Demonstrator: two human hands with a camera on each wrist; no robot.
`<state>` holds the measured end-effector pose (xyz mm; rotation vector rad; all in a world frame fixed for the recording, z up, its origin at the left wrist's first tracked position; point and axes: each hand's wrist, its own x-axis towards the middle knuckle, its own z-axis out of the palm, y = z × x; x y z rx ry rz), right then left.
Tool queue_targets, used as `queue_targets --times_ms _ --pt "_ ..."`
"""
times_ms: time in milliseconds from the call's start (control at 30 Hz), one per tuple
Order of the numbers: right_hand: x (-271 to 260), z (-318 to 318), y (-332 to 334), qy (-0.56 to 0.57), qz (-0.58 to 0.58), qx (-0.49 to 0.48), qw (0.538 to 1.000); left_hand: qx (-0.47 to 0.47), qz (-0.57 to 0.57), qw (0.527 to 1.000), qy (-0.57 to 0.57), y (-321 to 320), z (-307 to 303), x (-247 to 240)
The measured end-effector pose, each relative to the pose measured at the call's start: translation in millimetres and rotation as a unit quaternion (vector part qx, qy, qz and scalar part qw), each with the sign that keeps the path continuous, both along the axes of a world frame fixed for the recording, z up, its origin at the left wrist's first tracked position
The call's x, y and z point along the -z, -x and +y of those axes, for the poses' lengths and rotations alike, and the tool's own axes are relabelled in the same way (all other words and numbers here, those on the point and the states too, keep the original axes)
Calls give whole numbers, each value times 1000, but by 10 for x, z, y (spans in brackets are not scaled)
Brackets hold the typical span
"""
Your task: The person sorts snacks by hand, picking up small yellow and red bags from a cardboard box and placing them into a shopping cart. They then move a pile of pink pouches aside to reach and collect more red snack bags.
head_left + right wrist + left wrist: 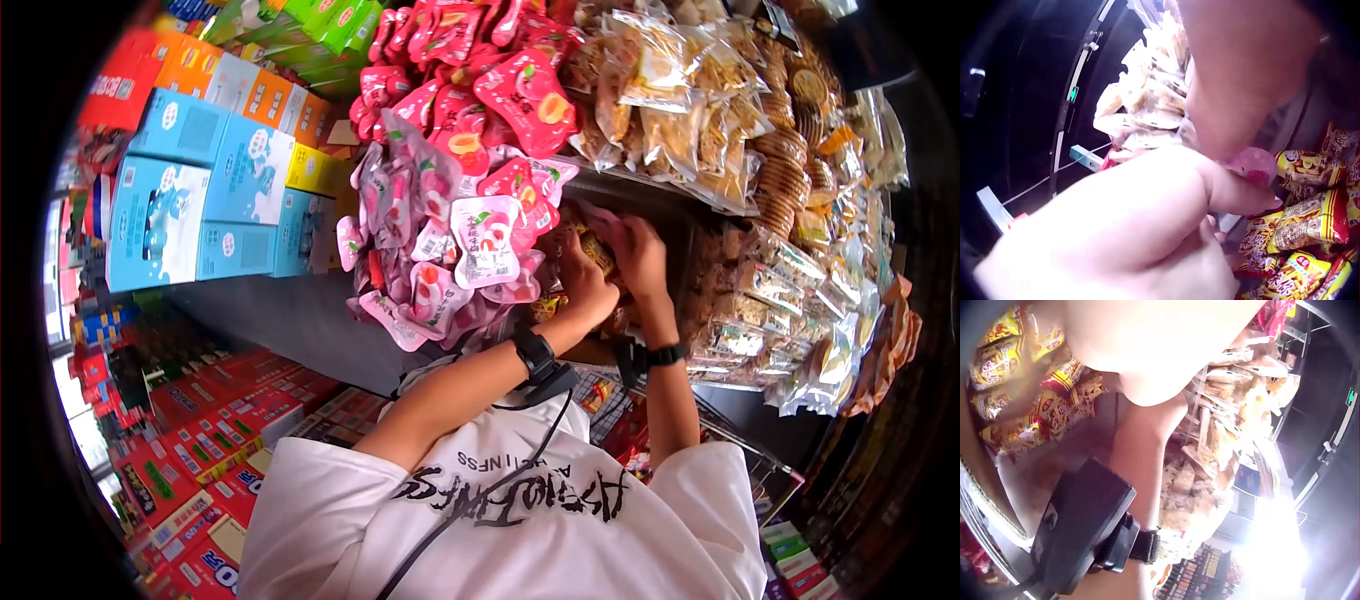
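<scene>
Both hands reach into a box of small yellow-and-red snack packets (pixel 1310 222). My left hand (pixel 590 288) is at the box's near left side, one finger pointing forward beside a yellow packet (pixel 598 252). I cannot tell whether that hand holds anything. Close to its right is my right hand (pixel 642 258), fingers bent toward the left. A blurred pink packet (pixel 1255 164) shows behind the thumb of the right hand, which appears to grip it. In the left wrist view, the left hand (pixel 1154 344) is overexposed and its fingertips are out of sight.
Pink candy pouches (pixel 487 240) heap up left of the box, with red pouches (pixel 525 100) behind. Bagged biscuits (pixel 665 90) lie beyond and clear-wrapped snacks (pixel 770 290) to the right. Blue cartons (pixel 160 220) stand far left. A wire basket (pixel 740 440) is below the right forearm.
</scene>
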<state>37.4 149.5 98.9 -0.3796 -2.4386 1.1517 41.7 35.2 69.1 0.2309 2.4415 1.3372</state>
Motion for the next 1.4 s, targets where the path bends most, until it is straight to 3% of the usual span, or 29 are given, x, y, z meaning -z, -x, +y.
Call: queue_targets --times_ms 33,133,233,267,300,367,467,500,600,633,667,733,833,867,933,967,1000,1067,1167,1300,1400 --pt "-106 -2 -76 39 8 17 999 -1 46 999 -11 -41 8 -44" --pt "-412 13 -258 -17 -25 54 998 28 14 995 -93 -114 -41 -190" --pt "-673 -61 -324 84 32 124 988 51 37 997 -32 -161 -126 -484" --pt "-821 -93 -321 146 34 129 980 76 -40 992 -91 -114 -186 -577" --pt "-1011 -155 -269 157 55 114 979 101 -116 977 -149 -52 -275 -672" --pt "-1358 -284 -114 158 78 87 981 95 -103 956 -257 -88 -362 -557" --pt "-1681 -392 217 133 72 49 987 77 -177 934 -300 160 -638 -1205" --pt "-1742 -417 381 129 70 38 988 70 -88 941 -321 213 -712 -1222" --pt "-1974 -557 881 131 77 -3 988 83 -79 925 -362 477 -1097 -1480" --pt "-2085 -594 1033 90 65 -20 994 70 -94 940 -321 571 -1293 -1738" --pt "-2044 -647 1255 98 153 -32 983 55 -32 927 -369 664 -1401 -1659" --pt "-2030 -632 1612 35 160 -51 985 -4 -10 911 -413 841 -1702 -1754" --pt "-2013 -657 1968 -29 88 -92 991 -86 83 935 -335 1104 -2082 -1822" --pt "-1905 -650 2092 -33 73 -101 992 -111 102 955 -255 1153 -2186 -1836" --pt "-1814 -736 2268 -42 46 -121 991 -126 327 926 -139 1345 -2336 -1641" --pt "-1860 -798 2269 -16 -31 -121 992 -129 314 929 -145 1394 -2396 -1542" --pt "-1712 -788 2372 -33 -26 -126 991 -128 321 931 -119 1433 -2433 -1465" --pt "-1635 -865 2440 41 -104 -149 983 -126 332 933 -67 1502 -2484 -1309" --pt "-1345 -869 2626 -49 -109 -158 980 -100 281 951 -86 1547 -2494 -1052" --pt "-1628 -1108 2491 -80 -198 -162 963 -91 298 949 -46 1573 -2407 -970" --pt "-1722 -1174 2368 -56 -127 -170 976 -110 289 951 -30 1584 -2374 -986"
